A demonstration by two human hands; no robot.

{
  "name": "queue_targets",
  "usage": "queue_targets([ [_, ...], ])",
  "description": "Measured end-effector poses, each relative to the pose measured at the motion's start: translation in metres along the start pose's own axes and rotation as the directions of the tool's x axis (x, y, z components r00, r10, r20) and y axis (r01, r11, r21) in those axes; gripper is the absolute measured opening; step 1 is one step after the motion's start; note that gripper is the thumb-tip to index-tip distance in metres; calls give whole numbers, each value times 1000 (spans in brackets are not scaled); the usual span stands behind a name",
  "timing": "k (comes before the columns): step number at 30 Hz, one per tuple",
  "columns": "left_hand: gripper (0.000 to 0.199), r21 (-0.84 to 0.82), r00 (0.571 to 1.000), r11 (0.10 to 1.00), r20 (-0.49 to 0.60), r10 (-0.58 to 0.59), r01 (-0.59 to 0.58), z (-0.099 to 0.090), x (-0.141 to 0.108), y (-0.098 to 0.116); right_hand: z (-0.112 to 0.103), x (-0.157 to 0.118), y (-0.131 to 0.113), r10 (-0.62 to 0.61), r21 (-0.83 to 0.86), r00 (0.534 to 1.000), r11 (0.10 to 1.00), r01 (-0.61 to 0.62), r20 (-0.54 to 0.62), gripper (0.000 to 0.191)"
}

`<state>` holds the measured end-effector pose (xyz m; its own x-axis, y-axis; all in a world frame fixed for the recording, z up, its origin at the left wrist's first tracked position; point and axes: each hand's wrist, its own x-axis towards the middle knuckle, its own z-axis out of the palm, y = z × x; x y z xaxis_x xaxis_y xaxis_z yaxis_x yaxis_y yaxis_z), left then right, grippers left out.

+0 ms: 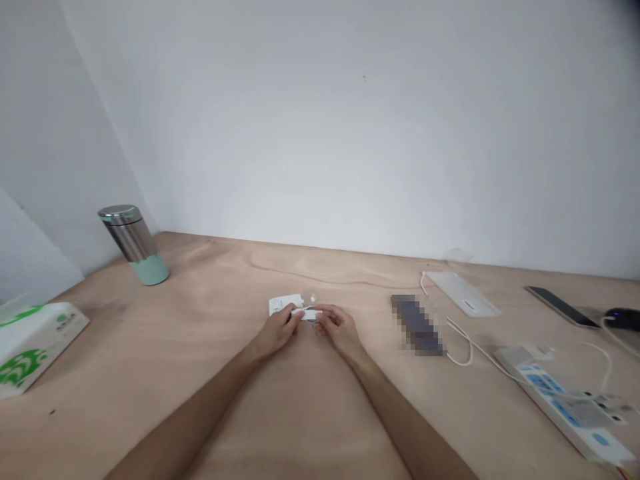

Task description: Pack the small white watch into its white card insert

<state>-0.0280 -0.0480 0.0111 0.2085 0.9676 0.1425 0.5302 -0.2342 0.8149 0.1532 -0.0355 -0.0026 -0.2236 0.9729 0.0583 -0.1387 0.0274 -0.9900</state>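
Note:
In the middle of the table, my left hand (280,331) and my right hand (342,331) pinch a small flat white piece (311,315) between them, one at each end. Its exact kind is too small to tell; something thin and pale, perhaps a cord, shows along its edges. Just behind my left hand lies a white card or packet (284,303) with faint printing, partly covered by the fingers. A tiny white bit (313,299) sits beyond the held piece. Both palms are hidden from view.
A steel and mint-green tumbler (135,245) stands at the back left, with a tissue pack (43,343) nearer me. To the right are a blurred-out phone (418,325), a clear sleeve (463,293), a dark phone (560,307), white cables (483,350) and a power strip (565,407).

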Motion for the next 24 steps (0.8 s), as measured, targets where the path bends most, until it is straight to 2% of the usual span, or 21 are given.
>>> queue_targets([
  [11,40,-112,997,992,63,-43,50,-5,-1,2,1,1,3,2,15,1000,1000,-2,12,36],
  [19,42,-258,986,959,142,-85,120,-2,0,-2,-5,-1,-6,43,74,994,996,-50,98,35],
  [24,44,-279,987,952,133,-89,124,-2,0,-2,-3,-2,-8,69,93,997,993,-73,46,39],
])
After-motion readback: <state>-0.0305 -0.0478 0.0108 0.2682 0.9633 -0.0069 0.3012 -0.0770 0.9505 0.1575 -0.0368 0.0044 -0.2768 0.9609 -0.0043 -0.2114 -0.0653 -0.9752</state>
